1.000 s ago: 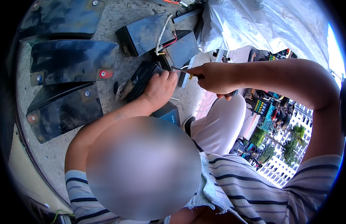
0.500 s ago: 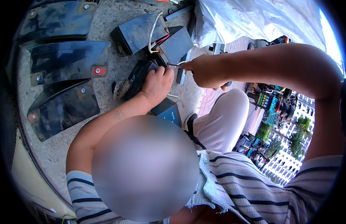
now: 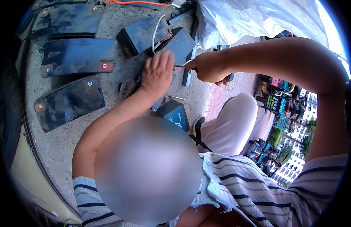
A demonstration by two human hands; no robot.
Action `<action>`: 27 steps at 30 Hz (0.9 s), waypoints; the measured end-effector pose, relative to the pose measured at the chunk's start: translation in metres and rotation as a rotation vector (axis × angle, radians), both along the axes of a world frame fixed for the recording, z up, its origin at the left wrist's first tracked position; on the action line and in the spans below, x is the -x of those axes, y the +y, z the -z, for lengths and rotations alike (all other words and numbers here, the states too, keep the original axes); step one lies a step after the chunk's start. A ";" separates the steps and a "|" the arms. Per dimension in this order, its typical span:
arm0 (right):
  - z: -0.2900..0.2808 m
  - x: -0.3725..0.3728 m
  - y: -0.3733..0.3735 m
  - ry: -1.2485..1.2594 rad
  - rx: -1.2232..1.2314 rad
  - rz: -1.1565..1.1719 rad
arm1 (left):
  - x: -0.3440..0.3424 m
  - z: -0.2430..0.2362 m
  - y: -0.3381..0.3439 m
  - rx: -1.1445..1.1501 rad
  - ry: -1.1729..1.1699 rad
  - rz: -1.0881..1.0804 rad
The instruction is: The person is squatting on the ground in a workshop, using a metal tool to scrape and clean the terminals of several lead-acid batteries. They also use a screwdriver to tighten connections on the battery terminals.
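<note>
My right hand [image 3: 211, 69] is closed around a screwdriver, its dark handle end [image 3: 229, 77] showing below the fist. The thin metal shaft [image 3: 180, 66] points left toward a dark battery block [image 3: 179, 45] with red and white wires. My left hand [image 3: 158, 71] lies against the lower side of that block, slightly blurred. Its fingers reach up and over the battery, and the fingertips are partly hidden. A white cable [image 3: 155, 34] loops across the neighbouring battery [image 3: 142, 33]. Close below my left hand stands a blue-sided battery [image 3: 173, 114].
Several curved dark battery cases [image 3: 77, 56] with bolt terminals lie on the concrete at the left. A silvery sheet [image 3: 239, 22] covers things at the upper right. An orange cable [image 3: 137, 2] runs along the top. Parked vehicles [image 3: 277, 102] stand beyond my bent knee [image 3: 239, 109].
My left hand has lifted upward from beside the screwdriver tip, its fingers now reaching higher. The right hand keeps hold of the screwdriver. The whole view has shifted slightly.
</note>
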State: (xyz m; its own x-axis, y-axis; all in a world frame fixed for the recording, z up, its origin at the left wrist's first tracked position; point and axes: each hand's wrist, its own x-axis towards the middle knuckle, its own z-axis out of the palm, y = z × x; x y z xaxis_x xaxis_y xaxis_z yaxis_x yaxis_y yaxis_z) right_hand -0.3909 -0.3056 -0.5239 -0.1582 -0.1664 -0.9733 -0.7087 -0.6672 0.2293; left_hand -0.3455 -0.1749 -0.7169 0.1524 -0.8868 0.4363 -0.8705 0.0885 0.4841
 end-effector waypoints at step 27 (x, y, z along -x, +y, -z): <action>-0.001 -0.001 0.014 -0.014 -0.010 -0.959 | -0.035 0.016 -0.026 -0.046 0.054 0.015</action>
